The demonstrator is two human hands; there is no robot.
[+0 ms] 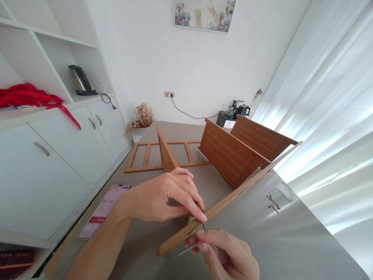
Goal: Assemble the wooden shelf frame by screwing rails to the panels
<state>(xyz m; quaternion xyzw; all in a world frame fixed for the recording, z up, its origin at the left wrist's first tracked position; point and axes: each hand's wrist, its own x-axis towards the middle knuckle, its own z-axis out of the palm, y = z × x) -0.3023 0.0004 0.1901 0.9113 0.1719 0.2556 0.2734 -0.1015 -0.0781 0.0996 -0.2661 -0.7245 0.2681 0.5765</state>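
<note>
My right hand (227,252) pinches a hex key (186,249); its long arm sticks out to the left below the fingers. The key's short end meets the side of a long wooden rail (224,205), which slants across the table. My left hand (171,194) is closed over the near end of a narrow upright wooden panel (166,151), where that panel joins the rail. The left fingertips press on the rail beside the key. Two wider wooden panels, one nearer (230,151) and one farther (262,136), stand upright at the rail's far part.
A slatted wooden frame (141,169) lies flat at the back of the grey table (247,241). Several small metal screws (273,202) and a plastic bag (287,192) lie at the right. A phone (101,210) showing a timer lies left. Dried plants (142,116) stand behind.
</note>
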